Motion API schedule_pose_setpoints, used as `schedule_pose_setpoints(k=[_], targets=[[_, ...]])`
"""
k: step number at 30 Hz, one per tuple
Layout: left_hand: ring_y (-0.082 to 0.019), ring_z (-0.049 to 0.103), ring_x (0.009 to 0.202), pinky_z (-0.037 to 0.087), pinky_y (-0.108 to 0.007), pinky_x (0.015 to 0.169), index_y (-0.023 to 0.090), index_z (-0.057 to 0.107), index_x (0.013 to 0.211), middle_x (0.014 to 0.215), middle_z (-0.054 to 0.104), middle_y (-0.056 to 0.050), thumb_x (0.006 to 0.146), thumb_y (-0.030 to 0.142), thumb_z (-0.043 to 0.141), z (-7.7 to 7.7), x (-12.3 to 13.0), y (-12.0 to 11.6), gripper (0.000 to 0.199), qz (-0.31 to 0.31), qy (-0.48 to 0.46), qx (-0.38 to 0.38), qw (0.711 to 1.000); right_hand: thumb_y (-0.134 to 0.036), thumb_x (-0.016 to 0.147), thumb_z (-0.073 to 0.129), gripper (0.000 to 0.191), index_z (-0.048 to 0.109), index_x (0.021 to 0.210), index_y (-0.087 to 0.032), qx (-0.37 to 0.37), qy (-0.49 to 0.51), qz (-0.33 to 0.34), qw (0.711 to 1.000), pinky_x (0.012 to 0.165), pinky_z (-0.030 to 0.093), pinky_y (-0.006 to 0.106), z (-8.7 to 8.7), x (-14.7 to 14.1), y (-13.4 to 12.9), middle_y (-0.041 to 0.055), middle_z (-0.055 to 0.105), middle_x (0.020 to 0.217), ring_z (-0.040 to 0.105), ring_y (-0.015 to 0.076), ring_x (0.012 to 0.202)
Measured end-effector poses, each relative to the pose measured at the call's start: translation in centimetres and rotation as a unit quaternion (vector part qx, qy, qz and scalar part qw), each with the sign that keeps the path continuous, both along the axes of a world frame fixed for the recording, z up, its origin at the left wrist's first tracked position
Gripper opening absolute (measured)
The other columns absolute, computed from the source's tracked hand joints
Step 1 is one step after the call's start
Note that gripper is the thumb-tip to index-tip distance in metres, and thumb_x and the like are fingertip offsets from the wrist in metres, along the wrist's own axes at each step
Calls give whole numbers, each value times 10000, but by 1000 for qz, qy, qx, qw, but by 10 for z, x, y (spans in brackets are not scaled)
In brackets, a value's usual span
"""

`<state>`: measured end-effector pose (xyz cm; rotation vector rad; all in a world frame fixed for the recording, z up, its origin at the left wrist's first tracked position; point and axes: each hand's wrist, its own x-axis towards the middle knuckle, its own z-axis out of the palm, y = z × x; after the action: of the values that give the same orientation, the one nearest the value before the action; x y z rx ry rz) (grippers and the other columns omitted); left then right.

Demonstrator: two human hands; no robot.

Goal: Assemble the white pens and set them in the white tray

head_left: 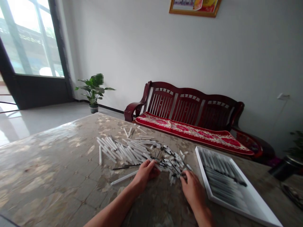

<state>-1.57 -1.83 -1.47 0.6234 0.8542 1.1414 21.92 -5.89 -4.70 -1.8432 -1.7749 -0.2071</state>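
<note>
A loose heap of white plastic tubes (127, 151) lies on the marble-patterned table (47, 170), and dark-tipped pieces (171, 164) crowd its right end. My left hand (144, 175) rests its fingers on the heap's near edge. A long white tube (124, 177) lies just left of that hand, beside a thin black rod (123, 167). My right hand (193, 189) is curled at the dark-tipped pieces, its fingertips touching them. Whether either hand grips a piece is hidden. A white-framed tray (201, 170) holding rows of dark-tipped tubes stands right of my right hand.
A dark red wooden bench (189, 104) with a red cushion stands beyond the table. A potted plant (93, 91) sits on the floor by the wall, next to a glazed door (30, 41). A dark object (285, 167) stands at the far right.
</note>
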Motion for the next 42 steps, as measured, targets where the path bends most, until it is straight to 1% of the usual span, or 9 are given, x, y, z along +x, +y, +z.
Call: schedule_pose_setpoints(k=[4, 8, 12, 16, 18, 27, 32, 38, 42], targets=[[-120, 663, 601, 589, -274, 647, 168, 593, 806, 699, 671, 4, 765, 332, 784, 1, 0, 3, 255, 37, -39, -19, 998, -277, 899, 496, 153, 636, 847, -244, 14, 17, 16, 1000, 736, 465, 337, -4, 1, 5, 47, 693, 861, 650, 242, 842], [-119, 694, 637, 606, -263, 646, 161, 574, 823, 729, 677, -13, 869, 207, 681, 6, -2, 5, 125, 79, -65, -53, 993, -384, 957, 451, 260, 657, 879, -245, 81, 27, 30, 996, 765, 460, 349, 0, 0, 6, 61, 696, 877, 637, 250, 860], [-128, 706, 627, 611, -256, 613, 155, 558, 844, 719, 677, -21, 906, 168, 623, 11, -3, 6, 91, 103, -83, -66, 989, -490, 977, 427, 357, 663, 892, -236, 139, 66, 52, 987, 775, 467, 337, 5, -10, 7, 72, 694, 886, 637, 238, 864], [-145, 718, 634, 611, -253, 592, 153, 545, 853, 714, 681, -37, 934, 158, 571, 11, -3, 7, 86, 120, -93, -68, 986, -492, 977, 451, 349, 668, 888, -233, 141, 95, 123, 978, 784, 482, 316, 5, -27, 8, 56, 688, 860, 646, 213, 845], [-142, 716, 627, 610, -249, 586, 152, 544, 847, 725, 687, -45, 939, 158, 562, 11, -4, 7, 94, 123, -95, -68, 986, -480, 976, 463, 334, 674, 890, -235, 138, 95, 138, 976, 783, 486, 315, 4, -33, 8, 51, 688, 859, 646, 210, 846], [-136, 713, 620, 607, -243, 583, 156, 543, 828, 710, 677, -32, 937, 156, 563, 10, -5, 8, 111, 121, -92, -71, 986, -503, 974, 458, 369, 677, 865, -228, 160, 98, 121, 975, 757, 494, 328, 2, -35, 12, 57, 689, 837, 648, 215, 820], [-140, 719, 645, 605, -245, 606, 171, 544, 834, 735, 693, -24, 874, 220, 677, 6, -5, 9, 148, 100, -80, -54, 990, -485, 985, 443, 371, 680, 858, -229, 167, 70, 121, 976, 738, 494, 320, 3, -36, 13, 53, 686, 823, 643, 207, 801], [-145, 701, 605, 563, -230, 563, 183, 577, 793, 706, 698, 6, 738, 355, 795, 3, -2, 4, 283, 78, -17, 43, 996, -375, 983, 474, 280, 700, 885, -244, 160, 29, 129, 978, 785, 493, 329, 15, -43, 6, 58, 690, 855, 640, 213, 841], [-168, 715, 630, 564, -246, 581, 181, 583, 796, 716, 716, -12, 725, 380, 798, 6, -2, 1, 303, 55, -20, 48, 997, -287, 952, 479, 245, 717, 918, -237, 114, 104, 171, 973, 795, 512, 335, 30, -52, 3, 74, 703, 900, 657, 216, 863]])
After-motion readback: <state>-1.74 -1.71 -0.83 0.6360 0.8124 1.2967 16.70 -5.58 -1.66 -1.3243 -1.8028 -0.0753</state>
